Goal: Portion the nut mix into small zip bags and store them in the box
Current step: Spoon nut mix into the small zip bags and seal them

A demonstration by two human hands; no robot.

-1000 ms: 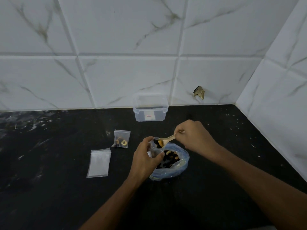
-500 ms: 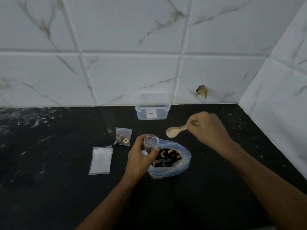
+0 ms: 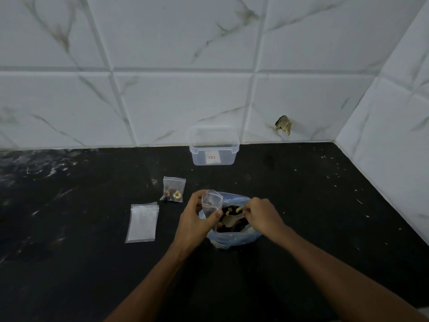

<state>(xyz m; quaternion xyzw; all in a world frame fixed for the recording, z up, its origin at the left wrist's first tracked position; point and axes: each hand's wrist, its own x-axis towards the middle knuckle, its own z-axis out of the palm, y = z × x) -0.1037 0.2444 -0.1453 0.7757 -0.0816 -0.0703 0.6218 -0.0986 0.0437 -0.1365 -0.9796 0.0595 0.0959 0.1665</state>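
Note:
My left hand holds a small clear zip bag upright with its mouth open, at the left rim of the bluish bag of nut mix. A few dark pieces lie inside the small bag. My right hand pinches the handle of a pale wooden spoon, whose bowl is down among the nuts. One filled and closed zip bag lies on the black counter to the left. The clear plastic box stands lidless against the back wall.
A flat stack of unused zip bags lies left of my left hand. White marble-look tiles form the back wall and the right side wall; a chipped hole marks the back wall. The black counter carries scattered pale specks.
My right hand lifted the spoon away from the small bag, swung it out to the right, then brought it down into the nut mix. My left hand kept holding the small bag.

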